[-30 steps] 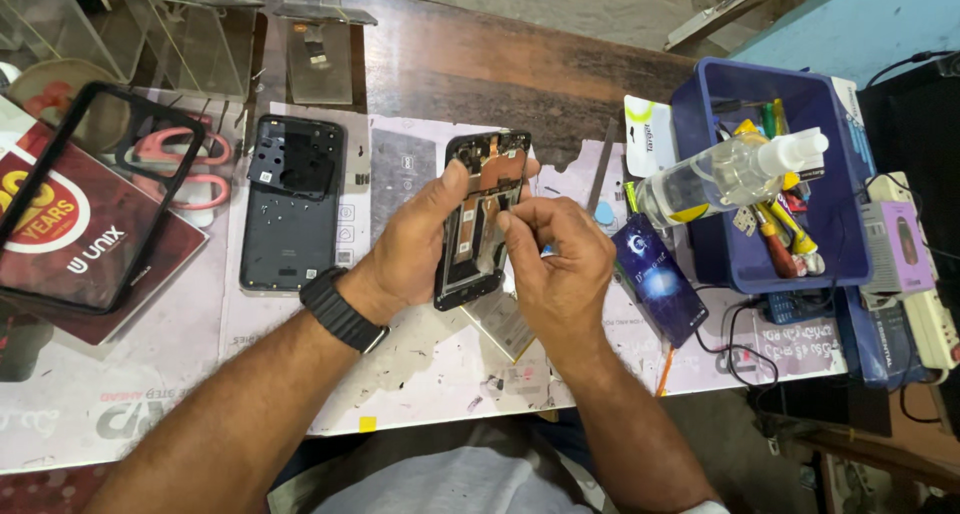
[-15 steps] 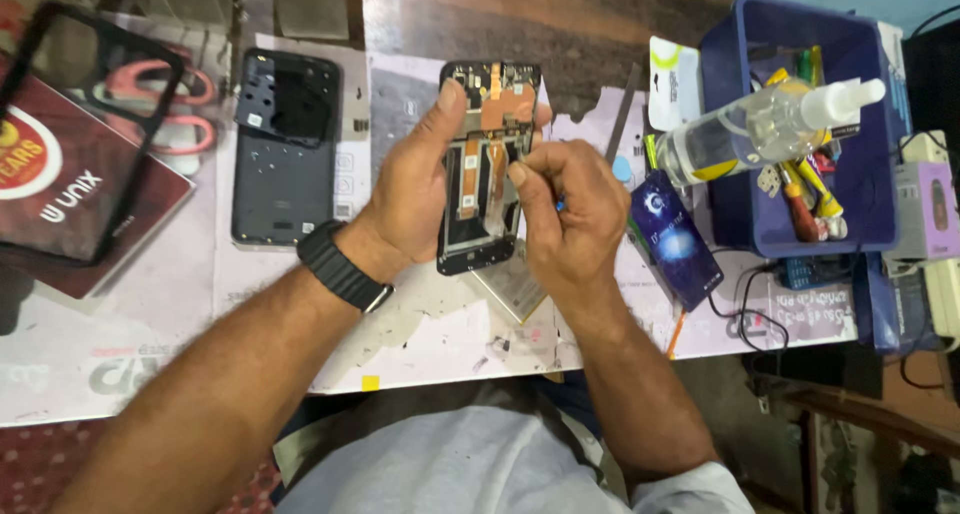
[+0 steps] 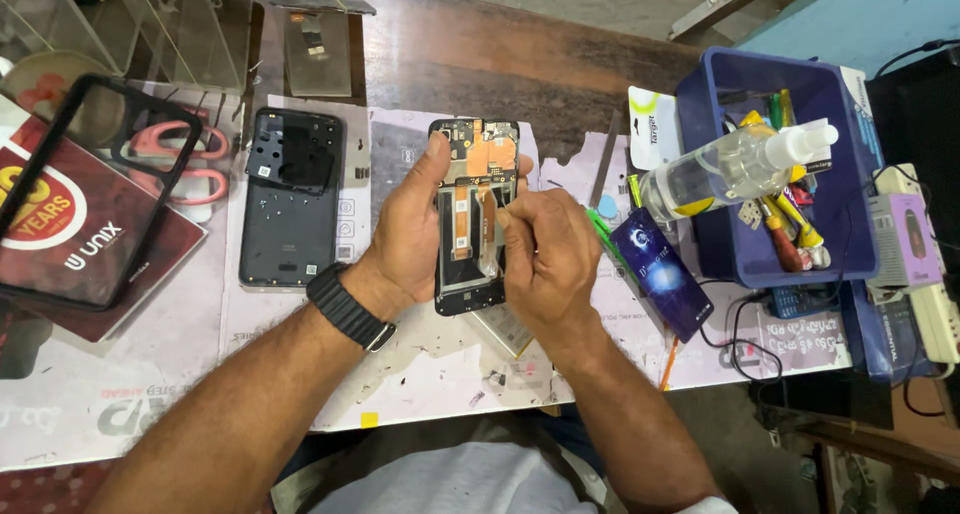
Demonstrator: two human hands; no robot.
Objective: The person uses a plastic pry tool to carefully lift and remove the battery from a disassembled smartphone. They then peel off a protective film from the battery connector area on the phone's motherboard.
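- Black and orange, the opened phone [image 3: 473, 214] stands upright over the counter [image 3: 440, 364], its bare circuit side to the camera, gripped by the left hand [image 3: 412, 236] with thumb up along its left edge and fingers wrapped behind.
- The right hand [image 3: 545, 249] is pinched closed at the phone's right side, fingertips pressed on the orange flex strips; whether a small tool or part sits in that pinch I cannot tell.
- Compared with half a second ago, the phone and both hands sit much the same; the right fingertips have drawn in closer over the middle of the board, so the work seems to be fine picking at one spot.
- Left of the hands lies a separate black back cover [image 3: 291, 196], flat and apart from them; further left, an empty black frame [image 3: 90, 189] over a red booklet [image 3: 70, 239].
- Right of the hands lies a dark blue card [image 3: 662, 274], then a blue bin [image 3: 800, 174] of tools with a clear spray bottle [image 3: 735, 169] across it.
- The phone's lower right is hidden by the right hand.
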